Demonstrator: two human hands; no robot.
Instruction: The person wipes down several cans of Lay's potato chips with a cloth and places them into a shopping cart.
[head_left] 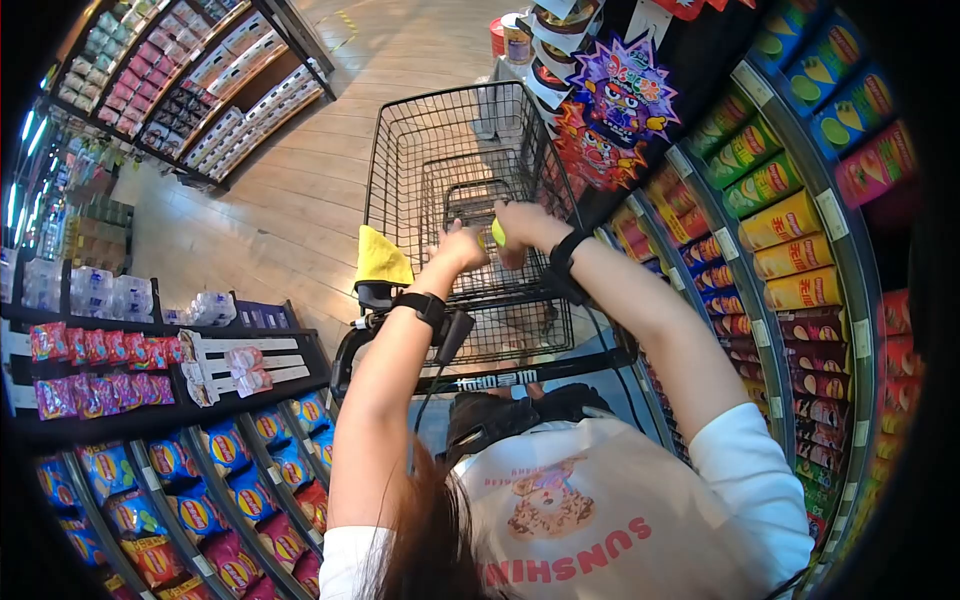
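Over the near part of a black wire shopping cart point(400, 150), both my hands are held close together. My left hand point(460, 246) has its fingers curled in, with a bit of yellow-green at its fingertips. My right hand point(520, 230) is closed around something small and yellow-green, mostly hidden by the fingers. Black straps with cables circle both wrists. A yellow cloth point(382, 257) hangs on the cart's left rim, beside my left wrist. Nearer my body runs the cart's black handle point(500, 380).
Shelves of chip bags point(230, 500) stand at the lower left, below small candy packs point(100, 345). Tall shelves of colourful snack packs point(780, 240) curve along the right. A spiky purple cardboard display point(625, 90) stands beyond the cart. Wooden floor point(270, 210) shows at the left.
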